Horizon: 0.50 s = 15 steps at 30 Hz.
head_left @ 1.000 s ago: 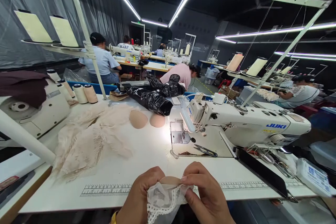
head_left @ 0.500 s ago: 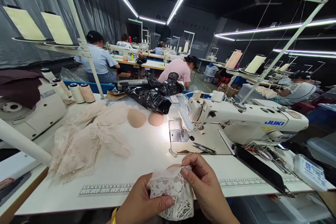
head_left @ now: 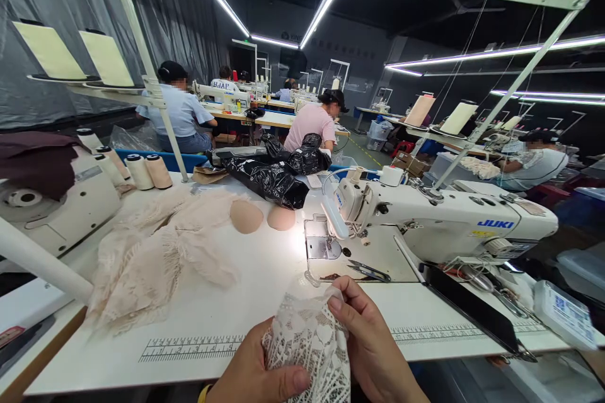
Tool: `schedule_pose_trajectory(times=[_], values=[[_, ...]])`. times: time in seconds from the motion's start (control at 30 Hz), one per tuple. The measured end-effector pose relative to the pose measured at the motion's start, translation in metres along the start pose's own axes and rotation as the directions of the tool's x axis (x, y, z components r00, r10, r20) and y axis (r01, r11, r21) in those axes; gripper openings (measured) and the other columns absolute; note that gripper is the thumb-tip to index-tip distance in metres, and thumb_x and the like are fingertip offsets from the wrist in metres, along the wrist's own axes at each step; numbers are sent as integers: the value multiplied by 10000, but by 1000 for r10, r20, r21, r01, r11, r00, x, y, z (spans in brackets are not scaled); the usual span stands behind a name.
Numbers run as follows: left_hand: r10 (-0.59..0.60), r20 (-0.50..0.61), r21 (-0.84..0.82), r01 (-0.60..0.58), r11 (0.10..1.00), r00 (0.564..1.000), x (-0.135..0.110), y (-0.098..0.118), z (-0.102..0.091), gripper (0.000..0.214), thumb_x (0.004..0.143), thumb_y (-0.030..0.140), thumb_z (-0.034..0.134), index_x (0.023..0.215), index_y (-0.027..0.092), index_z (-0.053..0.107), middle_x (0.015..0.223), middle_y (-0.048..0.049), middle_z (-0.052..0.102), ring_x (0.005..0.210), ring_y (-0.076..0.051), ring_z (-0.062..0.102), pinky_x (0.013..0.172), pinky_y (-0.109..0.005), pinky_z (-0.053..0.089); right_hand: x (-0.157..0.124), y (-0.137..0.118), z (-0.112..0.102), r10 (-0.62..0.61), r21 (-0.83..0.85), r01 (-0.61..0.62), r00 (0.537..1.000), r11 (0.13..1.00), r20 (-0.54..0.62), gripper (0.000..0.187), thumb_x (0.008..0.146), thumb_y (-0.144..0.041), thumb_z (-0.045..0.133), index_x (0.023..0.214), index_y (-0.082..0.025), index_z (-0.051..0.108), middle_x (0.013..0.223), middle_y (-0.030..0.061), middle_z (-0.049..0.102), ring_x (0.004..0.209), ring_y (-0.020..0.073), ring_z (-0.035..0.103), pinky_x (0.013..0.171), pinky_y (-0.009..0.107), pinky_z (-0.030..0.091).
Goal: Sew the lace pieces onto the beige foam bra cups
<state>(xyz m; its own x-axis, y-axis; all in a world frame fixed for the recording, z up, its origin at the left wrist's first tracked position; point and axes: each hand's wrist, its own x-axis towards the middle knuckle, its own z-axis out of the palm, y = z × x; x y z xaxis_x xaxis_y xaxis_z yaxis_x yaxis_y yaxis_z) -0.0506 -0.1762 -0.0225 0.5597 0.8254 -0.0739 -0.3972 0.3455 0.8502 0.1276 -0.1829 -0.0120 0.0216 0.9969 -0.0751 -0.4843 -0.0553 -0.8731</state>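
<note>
A piece of cream lace fabric [head_left: 307, 343] is stretched between my hands at the table's front edge. My left hand [head_left: 265, 368] grips its left side, thumb lying across the front. With thumb and fingers, my right hand [head_left: 366, 337] pinches the upper right edge. Just beyond is the sewing machine [head_left: 439, 217], its needle plate lit by a lamp. Thread snips [head_left: 368, 271] lie on the machine bed. Two beige moulded cups [head_left: 246, 214] rest left of the needle area, and a heap of cream lace [head_left: 155, 258] spreads over the table's left side.
Crumpled black plastic [head_left: 269, 176] sits behind the cups. Thread cones [head_left: 138, 171] stand at the left by another machine [head_left: 61, 201]. A black tray [head_left: 467, 305] and a clear plastic box [head_left: 564, 312] lie at right. Several people work at machines beyond.
The lace has been opened out and raised, showing more of its pattern. A beige edge seen behind it earlier is now hidden. A co-worker in pink sits more upright.
</note>
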Motion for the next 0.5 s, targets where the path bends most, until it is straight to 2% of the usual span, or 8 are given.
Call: schedule_pose_trajectory(times=[0.07,0.2,0.37,0.43,0.47,0.5], values=[[34,-60,-37,-37,999,998,3,2,1,546,653,474,937,1055,144,768,848,-81,741,813,-247,675,814,-367,552,-1,2,-1,-11,-13,11,1000,1000,22,401,776,-485,866,857,-225,572,729,-25,537,649,146,499,608,256,441],[15,-221,-19,-20,1000,975,8,-1,-6,332,658,379,955,803,147,767,717,-18,704,660,-148,610,658,-241,514,-2,3,-5,-20,-37,24,995,999,96,361,822,-469,842,912,-223,594,790,-17,564,688,132,492,635,241,411],[-34,-268,-134,-3,991,963,10,-2,-22,288,617,344,977,719,179,764,706,4,690,650,-163,631,642,-280,559,-5,-4,-14,-118,-249,156,980,956,161,372,850,-484,822,1069,-237,651,965,22,609,860,164,565,752,269,463],[-13,-291,-120,-23,992,957,10,-2,-26,296,582,345,990,717,191,777,688,7,686,632,-168,642,622,-282,573,-6,-6,-17,-213,-360,256,964,897,157,248,891,-401,792,1030,-251,651,931,14,611,837,167,582,735,276,484],[20,-312,-89,-50,995,950,9,-2,-26,306,560,344,998,719,196,783,687,9,686,624,-166,644,603,-271,574,-6,-6,-18,-302,-424,349,937,836,176,149,928,-336,748,1011,-259,651,915,14,613,828,170,593,726,282,494],[70,-344,-45,-91,995,936,8,-2,-26,319,536,343,1005,722,202,787,699,13,690,620,-161,647,586,-256,572,-7,-7,-19,-406,-485,460,887,744,218,60,960,-262,689,1009,-268,654,912,19,617,829,176,607,720,292,505]])
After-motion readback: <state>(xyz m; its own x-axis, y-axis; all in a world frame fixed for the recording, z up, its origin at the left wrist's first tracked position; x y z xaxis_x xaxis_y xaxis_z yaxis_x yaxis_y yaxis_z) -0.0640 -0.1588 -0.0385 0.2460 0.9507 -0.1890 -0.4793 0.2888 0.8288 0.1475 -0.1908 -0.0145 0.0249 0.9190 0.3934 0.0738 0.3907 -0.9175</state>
